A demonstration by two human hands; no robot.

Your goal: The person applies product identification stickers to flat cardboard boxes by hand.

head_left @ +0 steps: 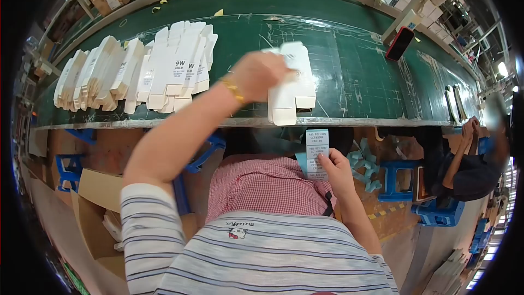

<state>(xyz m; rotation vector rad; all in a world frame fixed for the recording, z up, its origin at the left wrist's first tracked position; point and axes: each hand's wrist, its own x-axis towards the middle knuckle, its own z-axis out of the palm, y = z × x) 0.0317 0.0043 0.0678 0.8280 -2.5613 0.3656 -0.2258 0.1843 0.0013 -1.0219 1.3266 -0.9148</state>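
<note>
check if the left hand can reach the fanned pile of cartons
Probably yes, once it lets go: the left hand grips a single carton, and the fanned pile lies right beside it on the table, nothing between.

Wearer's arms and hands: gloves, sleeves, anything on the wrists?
No gloves: the left hand and right hand are bare. A gold bracelet circles the left wrist. The striped sleeves, pale with thin dark bands, end near the elbows, so both forearms are uncovered. No watch or rings that I can make out.
</note>
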